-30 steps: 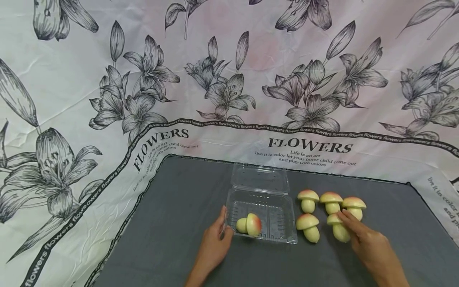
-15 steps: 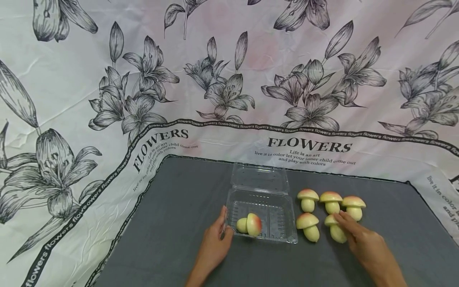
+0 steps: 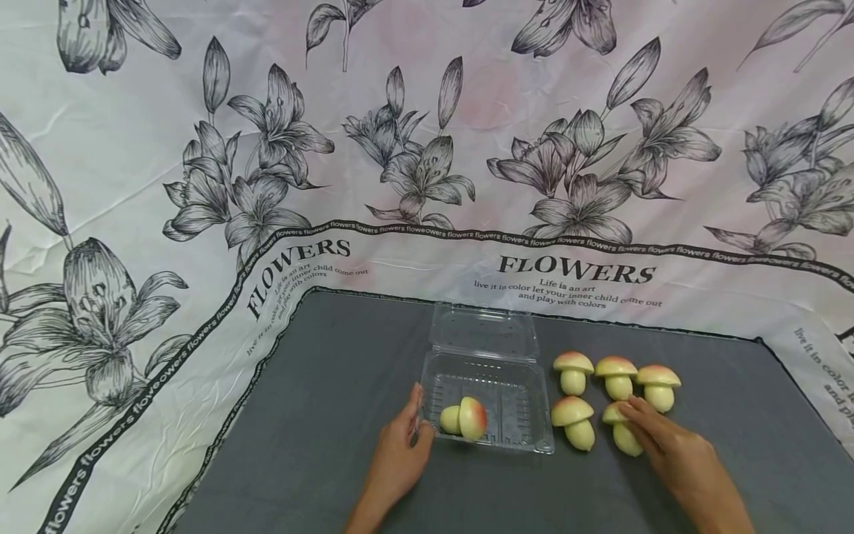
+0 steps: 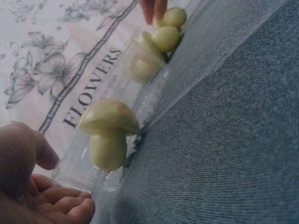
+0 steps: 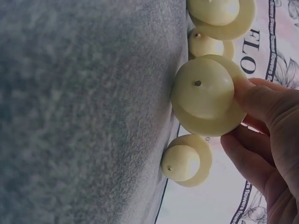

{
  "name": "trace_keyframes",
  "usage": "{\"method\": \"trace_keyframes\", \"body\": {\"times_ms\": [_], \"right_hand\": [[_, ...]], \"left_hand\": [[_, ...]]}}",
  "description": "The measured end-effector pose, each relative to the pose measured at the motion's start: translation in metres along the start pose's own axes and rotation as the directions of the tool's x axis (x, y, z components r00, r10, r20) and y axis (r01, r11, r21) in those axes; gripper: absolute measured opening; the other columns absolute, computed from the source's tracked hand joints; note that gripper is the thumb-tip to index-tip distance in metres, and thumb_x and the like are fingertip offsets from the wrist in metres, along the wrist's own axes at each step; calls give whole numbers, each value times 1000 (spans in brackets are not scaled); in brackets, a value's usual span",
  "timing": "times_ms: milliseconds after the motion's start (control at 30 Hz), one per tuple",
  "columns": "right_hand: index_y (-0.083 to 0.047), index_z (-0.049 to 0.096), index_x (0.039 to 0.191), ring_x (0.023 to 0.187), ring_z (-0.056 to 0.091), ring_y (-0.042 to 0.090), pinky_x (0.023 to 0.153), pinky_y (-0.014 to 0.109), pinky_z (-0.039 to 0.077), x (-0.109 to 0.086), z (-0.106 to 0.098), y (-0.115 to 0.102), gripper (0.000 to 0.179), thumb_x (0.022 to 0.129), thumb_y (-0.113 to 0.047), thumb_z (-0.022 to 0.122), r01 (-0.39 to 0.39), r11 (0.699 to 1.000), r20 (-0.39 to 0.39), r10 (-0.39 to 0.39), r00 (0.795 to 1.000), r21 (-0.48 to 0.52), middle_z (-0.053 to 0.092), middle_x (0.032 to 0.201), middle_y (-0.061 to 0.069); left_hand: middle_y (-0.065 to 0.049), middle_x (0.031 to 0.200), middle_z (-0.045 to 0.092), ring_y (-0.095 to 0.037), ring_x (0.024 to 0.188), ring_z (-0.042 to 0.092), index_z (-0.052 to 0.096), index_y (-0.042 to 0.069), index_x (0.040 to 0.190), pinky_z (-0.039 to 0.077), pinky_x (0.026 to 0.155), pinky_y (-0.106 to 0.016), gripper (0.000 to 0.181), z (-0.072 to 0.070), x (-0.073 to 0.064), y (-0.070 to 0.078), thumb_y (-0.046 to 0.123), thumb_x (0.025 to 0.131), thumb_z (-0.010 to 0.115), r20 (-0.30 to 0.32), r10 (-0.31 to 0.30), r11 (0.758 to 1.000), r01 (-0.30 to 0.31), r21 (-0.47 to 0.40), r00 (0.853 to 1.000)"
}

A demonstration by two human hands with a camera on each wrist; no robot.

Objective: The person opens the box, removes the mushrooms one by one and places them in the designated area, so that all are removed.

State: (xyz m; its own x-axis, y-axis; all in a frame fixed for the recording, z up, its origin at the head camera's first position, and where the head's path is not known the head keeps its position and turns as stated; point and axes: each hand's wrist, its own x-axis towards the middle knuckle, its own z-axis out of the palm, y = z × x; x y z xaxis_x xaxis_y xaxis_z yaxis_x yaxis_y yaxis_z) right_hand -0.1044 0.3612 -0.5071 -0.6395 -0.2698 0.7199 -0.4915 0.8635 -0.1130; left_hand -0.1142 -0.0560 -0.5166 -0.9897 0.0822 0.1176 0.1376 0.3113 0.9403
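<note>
A clear plastic clamshell container (image 3: 517,404) lies with its lid (image 3: 485,331) folded back. One toy mushroom (image 3: 473,418), pale yellow with a reddish cap, rests on its side within it. My left hand (image 3: 402,450) holds the container's left edge between thumb and fingers, as the left wrist view also shows. To the right, my right hand (image 3: 680,454) pinches the cap of the nearest right-hand mushroom (image 5: 203,88); its stem points toward me. In the head view the fingers cover part of that cap. Whether it touches the cloth is hard to tell.
Beside the container's right wall lies another mushroom (image 3: 575,423). Behind it sit three more: a left one (image 3: 573,373), a middle one (image 3: 617,377) and a right one (image 3: 659,386). Grey cloth (image 3: 333,371) covers the table, and a flower-printed sheet (image 3: 427,148) hangs behind.
My right hand has shifted slightly left, and the mushroom in its fingers has moved with it, closer to its left neighbour. The left hand and the container have stayed put.
</note>
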Motion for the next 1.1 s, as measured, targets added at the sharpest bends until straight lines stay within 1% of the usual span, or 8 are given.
{"method": "trace_keyframes", "body": {"times_ms": [133, 233, 367, 433, 633, 800, 967, 1100], "right_hand": [[-7, 79, 118, 135, 34, -24, 71, 44, 53, 1, -1, -1, 66, 109, -58, 38, 9, 1000, 11, -9, 1000, -15, 75, 128, 5], [-7, 78, 119, 134, 33, -25, 65, 48, 54, -1, -1, -1, 66, 109, -58, 38, 17, 1000, 14, -17, 1000, -18, 75, 128, 6], [-10, 77, 123, 128, 37, -25, 64, 45, 56, -3, -4, -3, 66, 108, -61, 37, -1, 1000, 38, 2, 999, -16, 75, 131, 3], [-12, 77, 126, 126, 36, -26, 64, 43, 56, -4, -6, -4, 68, 107, -62, 36, -10, 1000, 58, 11, 998, -22, 77, 123, 11], [-10, 76, 127, 128, 32, -26, 60, 42, 56, -4, -10, -5, 70, 107, -63, 35, -21, 1000, 81, 23, 996, -21, 76, 122, 17], [-10, 76, 126, 114, 55, -15, 53, 38, 55, -2, -12, -8, 72, 107, -65, 33, -31, 998, 73, 34, 997, -50, 76, 122, 16], [-9, 76, 126, 107, 64, -8, 54, 36, 55, 3, -18, -18, 73, 107, -65, 34, -48, 997, 58, 51, 997, -53, 76, 122, 15], [-9, 75, 130, 90, 78, 20, 54, 42, 56, 11, -23, -32, 70, 108, -63, 36, -65, 997, 45, 67, 997, -50, 76, 124, 17]], "left_hand": [[-15, 163, 43, -31, 146, 48, 32, -1, 164, 45, 116, -43, 67, -1, 0, 1, 4, 100, 55, 0, 3, 1000, -3, -13, 1000], [-16, 163, 43, -32, 146, 47, 32, -1, 163, 45, 116, -43, 68, -1, -1, 1, 4, 100, 55, 0, 9, 1000, -9, -19, 1000], [-16, 163, 44, -32, 146, 48, 33, 0, 164, 46, 116, -44, 67, -1, -1, 0, 5, 100, 55, 1, 18, 1000, -18, -22, 1000], [-15, 163, 43, -31, 146, 48, 33, 1, 164, 46, 116, -44, 67, -1, -1, 0, 5, 100, 55, 0, 16, 1000, -16, -21, 1000], [-12, 165, 41, -27, 147, 47, 31, 3, 165, 45, 117, -40, 67, -1, 0, 1, 5, 101, 54, 6, -18, 1000, 18, -19, 1000], [-14, 164, 42, -30, 146, 47, 32, 2, 164, 45, 116, -43, 67, -1, 0, 0, 5, 101, 54, 4, -2, 1000, 2, -16, 1000], [-14, 164, 43, -30, 146, 48, 31, 2, 165, 45, 116, -43, 67, -1, 0, 0, 5, 102, 53, 9, -13, 1000, 14, -13, 1000], [-11, 164, 42, -28, 146, 48, 30, 3, 165, 45, 117, -41, 67, -1, 1, 0, 6, 102, 53, 14, -28, 1000, 28, -11, 1000]]}}
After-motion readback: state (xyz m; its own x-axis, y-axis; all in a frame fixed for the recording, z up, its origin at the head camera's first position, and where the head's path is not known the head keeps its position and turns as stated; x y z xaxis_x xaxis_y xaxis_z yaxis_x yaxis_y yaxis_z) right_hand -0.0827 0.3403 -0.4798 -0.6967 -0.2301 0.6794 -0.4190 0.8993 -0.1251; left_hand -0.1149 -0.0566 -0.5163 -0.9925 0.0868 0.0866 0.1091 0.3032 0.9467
